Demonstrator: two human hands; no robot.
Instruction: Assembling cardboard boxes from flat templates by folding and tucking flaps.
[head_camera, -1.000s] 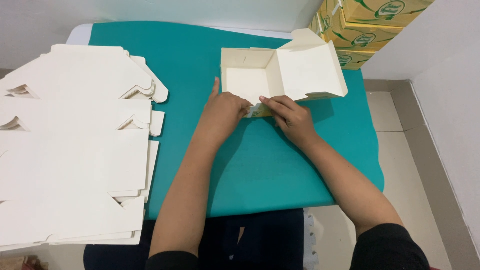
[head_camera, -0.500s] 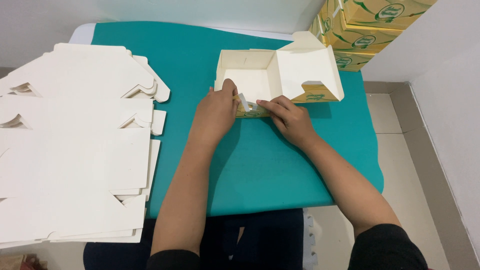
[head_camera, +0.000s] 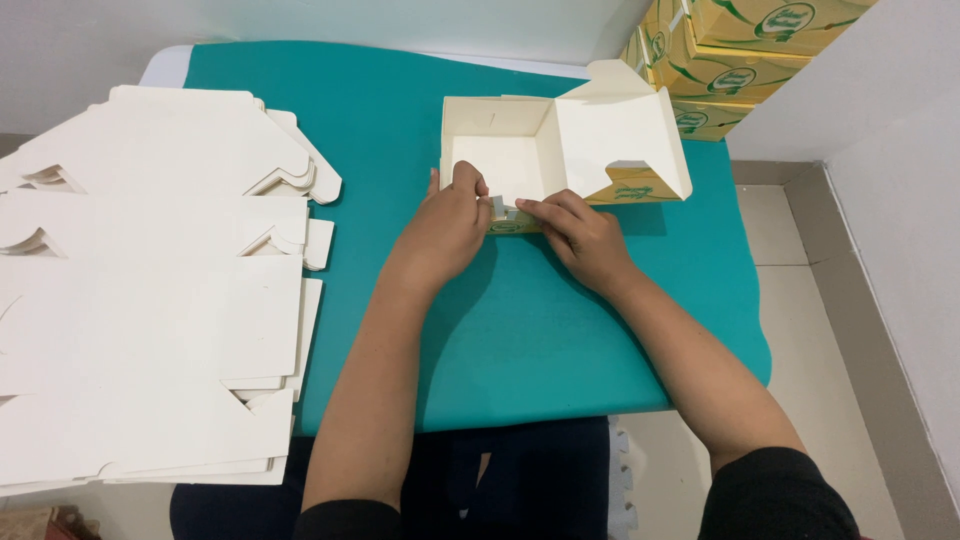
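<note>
**Box half formed, near wall being tucked**

Your left hand (head_camera: 452, 222) is pinching a small flap at the near wall of the cream cardboard box (head_camera: 500, 160), fingers pressed together, while your right hand (head_camera: 580, 232) is pressing flat-fingered against the same edge. The box is sitting at the far middle of the teal mat (head_camera: 540, 330); its walls are standing, but the lid (head_camera: 620, 140) is hanging open (not yet closed). Flat blanks (head_camera: 150, 300) are waiting at your left, finished yellow boxes (head_camera: 740, 50) at far right. Nothing is blocking you.
</note>
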